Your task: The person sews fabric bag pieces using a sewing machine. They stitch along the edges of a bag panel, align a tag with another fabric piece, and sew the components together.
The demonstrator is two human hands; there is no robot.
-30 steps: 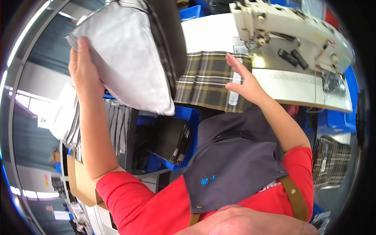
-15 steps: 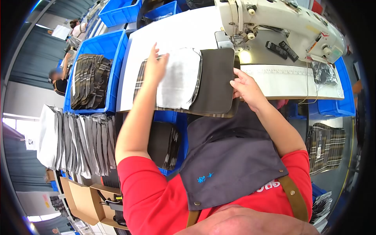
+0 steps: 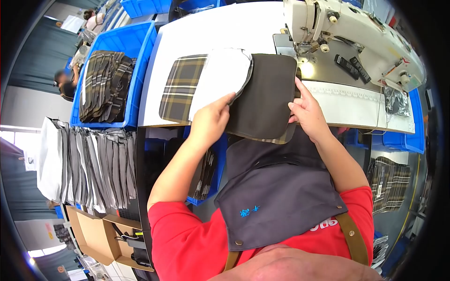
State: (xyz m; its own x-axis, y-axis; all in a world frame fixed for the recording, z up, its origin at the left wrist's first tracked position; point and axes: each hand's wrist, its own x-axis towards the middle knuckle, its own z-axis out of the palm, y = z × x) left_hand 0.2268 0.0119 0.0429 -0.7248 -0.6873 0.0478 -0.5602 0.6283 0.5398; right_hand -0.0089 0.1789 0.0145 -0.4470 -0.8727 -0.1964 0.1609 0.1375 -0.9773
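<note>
A dark fabric panel [image 3: 265,98] with plaid cloth showing under its lower edge lies at the front of the sewing table. My right hand [image 3: 310,114] pinches its right edge, thumb on top. To the left, a white fabric panel [image 3: 218,75] with dark edging overlaps the dark one and a plaid panel [image 3: 180,89]. My left hand [image 3: 210,121] is at the white panel's lower right edge, its fingers closed on that edge; the fingertips are partly hidden. Just beyond the dark panel's upper right corner is the sewing machine [image 3: 347,35].
A blue bin [image 3: 152,47] of folded plaid pieces [image 3: 105,86] stands left of the table [image 3: 154,100]. White and grey panels [image 3: 86,168] hang below it. Two black packets [image 3: 347,68] lie by the machine, near a ruler strip [image 3: 342,91]. Another person [image 3: 68,84] is at far left.
My left hand has come down from the upper left to the white panel's lower right edge. More plaid cloth now shows at left. My right hand stays at the dark panel's right edge.
</note>
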